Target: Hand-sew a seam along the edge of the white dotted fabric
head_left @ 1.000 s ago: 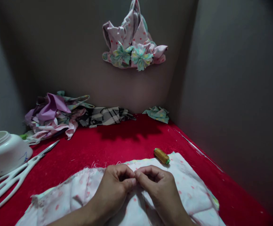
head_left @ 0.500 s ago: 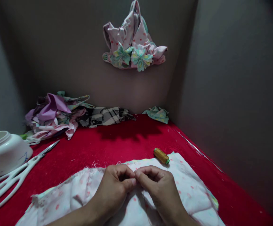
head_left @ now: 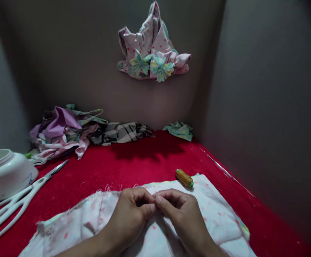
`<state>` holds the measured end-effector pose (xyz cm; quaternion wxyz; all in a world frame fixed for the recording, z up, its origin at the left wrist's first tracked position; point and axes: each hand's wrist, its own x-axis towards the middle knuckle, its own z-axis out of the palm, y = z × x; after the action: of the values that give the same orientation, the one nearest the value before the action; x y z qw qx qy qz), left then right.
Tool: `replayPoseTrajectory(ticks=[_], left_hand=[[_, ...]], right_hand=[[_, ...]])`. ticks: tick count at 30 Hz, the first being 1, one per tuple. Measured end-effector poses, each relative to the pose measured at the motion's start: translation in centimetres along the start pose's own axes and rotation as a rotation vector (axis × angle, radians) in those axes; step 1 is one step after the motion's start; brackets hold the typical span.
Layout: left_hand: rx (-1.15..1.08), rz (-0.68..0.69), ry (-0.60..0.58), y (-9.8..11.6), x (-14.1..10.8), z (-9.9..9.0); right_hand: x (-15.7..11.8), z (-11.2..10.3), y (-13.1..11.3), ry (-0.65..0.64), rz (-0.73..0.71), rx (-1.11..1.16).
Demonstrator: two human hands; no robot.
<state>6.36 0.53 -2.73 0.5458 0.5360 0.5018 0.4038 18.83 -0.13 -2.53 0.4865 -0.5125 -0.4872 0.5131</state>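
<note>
My left hand (head_left: 132,210) and my right hand (head_left: 181,212) meet fingertip to fingertip, each in a pinch, above a white cloth with red dots (head_left: 75,228). What lies between the fingertips is too small to make out. A faint thread seems to hang below my right hand. Just beyond that hand, a spool of golden-brown thread (head_left: 184,178) with green ends lies on its side at the cloth's far edge. Loose threads fray along the cloth's upper left edge.
White-handled scissors (head_left: 24,198) lie at left beside a white pot (head_left: 18,175). Fabric scraps (head_left: 61,125), a checked cloth (head_left: 123,132) and a green scrap (head_left: 179,130) line the back of the red surface (head_left: 144,160). A dotted cloth piece with bows (head_left: 155,46) hangs on the wall.
Both hands hold nearly the same pinched pose. The whole view has shifted very slightly; nothing else has visibly moved.
</note>
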Motion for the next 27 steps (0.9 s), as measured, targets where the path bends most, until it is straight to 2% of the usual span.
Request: replayPoseTrajectory(ticks=[20,27], left_hand=[[0.017,0.003,0.012,-0.25,0.21,0.07],[0.048,-0.056,0.035,0.26,0.15,0.23]], right_hand=[[0.04,0.05,0.19,-0.034,0.014,-0.028],[-0.07,0.36,-0.09,-0.067,0.000,0.011]])
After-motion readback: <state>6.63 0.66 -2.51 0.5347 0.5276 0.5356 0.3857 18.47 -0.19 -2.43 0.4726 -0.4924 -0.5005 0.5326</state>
